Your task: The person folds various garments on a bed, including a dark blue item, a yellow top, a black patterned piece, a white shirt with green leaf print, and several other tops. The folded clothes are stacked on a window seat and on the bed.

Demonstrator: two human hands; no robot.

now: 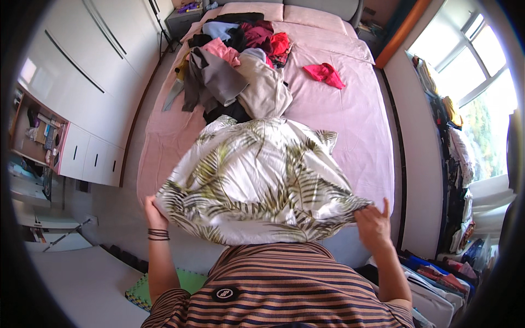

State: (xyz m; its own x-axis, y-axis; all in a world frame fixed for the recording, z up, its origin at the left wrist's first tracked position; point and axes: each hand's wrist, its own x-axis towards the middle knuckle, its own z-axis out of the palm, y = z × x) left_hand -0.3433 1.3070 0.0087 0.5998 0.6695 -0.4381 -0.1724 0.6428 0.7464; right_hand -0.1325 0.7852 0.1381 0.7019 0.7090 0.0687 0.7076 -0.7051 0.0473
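Note:
A white shirt with a green palm-leaf print (257, 175) is spread wide between my hands, its far part on the bed and its near edge lifted at the bed's foot. What look like its short sleeves stick out at the far corners. My left hand (155, 214) is closed on the near left corner, dark bands round the wrist. At the near right corner my right hand (375, 225) pinches the cloth, one finger raised. Just beyond the shirt, beige trousers or a similar beige garment (262, 85) and a grey garment (216, 76) lie on the heap.
A pink-sheeted bed (361, 131) bears the clothes pile, with a red garment (325, 75) lying apart on its right. White cabinets (82, 82) line the left. Clothes (459, 158) lie along the window ledge. A green mat (186, 281) is on the floor at lower left.

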